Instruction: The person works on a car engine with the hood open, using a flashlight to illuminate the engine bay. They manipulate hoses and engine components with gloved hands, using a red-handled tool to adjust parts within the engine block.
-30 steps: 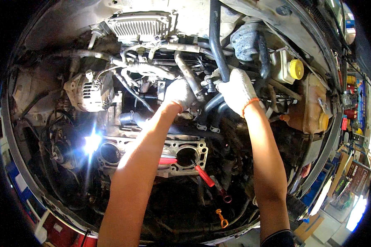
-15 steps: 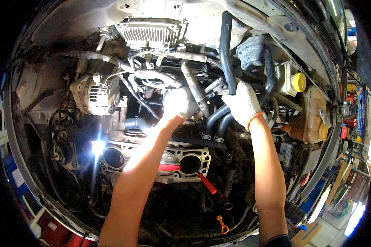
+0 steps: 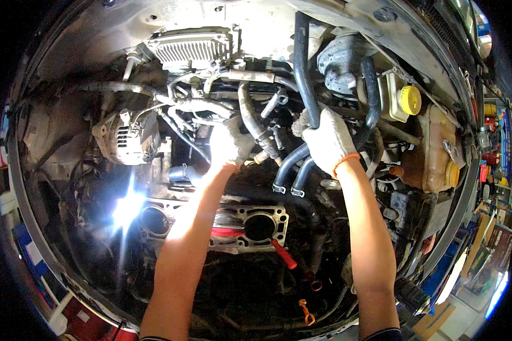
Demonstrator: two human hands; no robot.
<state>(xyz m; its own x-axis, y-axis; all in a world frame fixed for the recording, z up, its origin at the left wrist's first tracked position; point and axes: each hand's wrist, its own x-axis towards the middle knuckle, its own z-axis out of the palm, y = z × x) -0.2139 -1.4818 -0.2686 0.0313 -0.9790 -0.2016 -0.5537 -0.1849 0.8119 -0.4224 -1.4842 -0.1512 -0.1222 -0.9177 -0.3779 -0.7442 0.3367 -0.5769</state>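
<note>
The smooth black rubber hose rises straight up from the right hand, whose knit glove is clamped around it. The left hand, gloved too, is closed on a ribbed grey pipe just beside. Since a second ago both hands sit slightly lower. Right of them, two yellow round caps top pale plastic tanks.

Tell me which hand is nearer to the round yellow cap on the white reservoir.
Right. The right hand, in a white knit glove, grips a black rubber hose just left of the round yellow cap; the left hand works farther left, among the engine's hoses.
</note>
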